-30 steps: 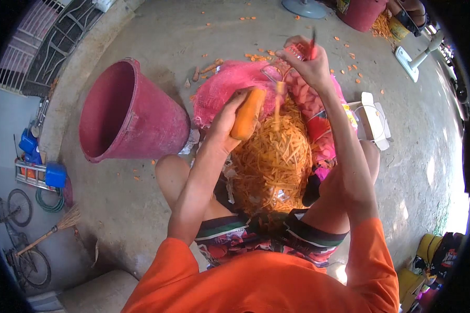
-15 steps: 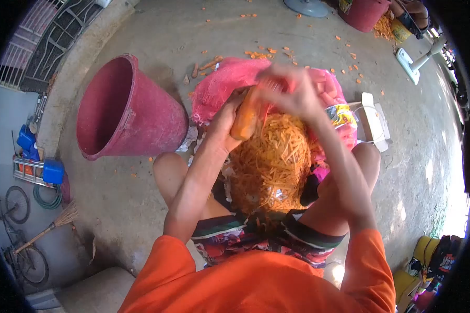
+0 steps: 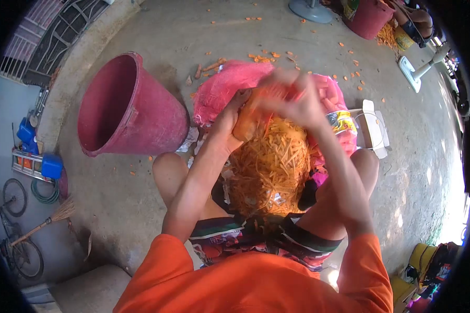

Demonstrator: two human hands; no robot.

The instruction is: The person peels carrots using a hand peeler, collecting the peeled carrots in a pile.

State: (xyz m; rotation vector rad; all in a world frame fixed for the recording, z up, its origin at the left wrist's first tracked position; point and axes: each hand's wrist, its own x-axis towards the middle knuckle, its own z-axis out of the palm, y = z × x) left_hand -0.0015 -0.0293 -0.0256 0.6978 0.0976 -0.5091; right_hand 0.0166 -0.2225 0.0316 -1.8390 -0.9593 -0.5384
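Note:
My left hand is wrapped round a thick peeled carrot, held at a slant above a big heap of orange carrot shreds between my legs. Over the carrot's upper end is my right hand, smeared by motion, closed round a red peeler whose blade is too blurred to see. Behind the heap lies a pink mesh sack. Several whole carrots show through pink mesh to the right of my right hand.
A large pink bin lies tipped at the left. Carrot slices are scattered on the concrete floor. At the right stands an opened white box. Another person sits by a second pink bin at the back right.
My right hand with the peeler has shifted slightly along the carrot, still blurred. The left hand keeps its hold on the carrot. The whole view has tilted a little.

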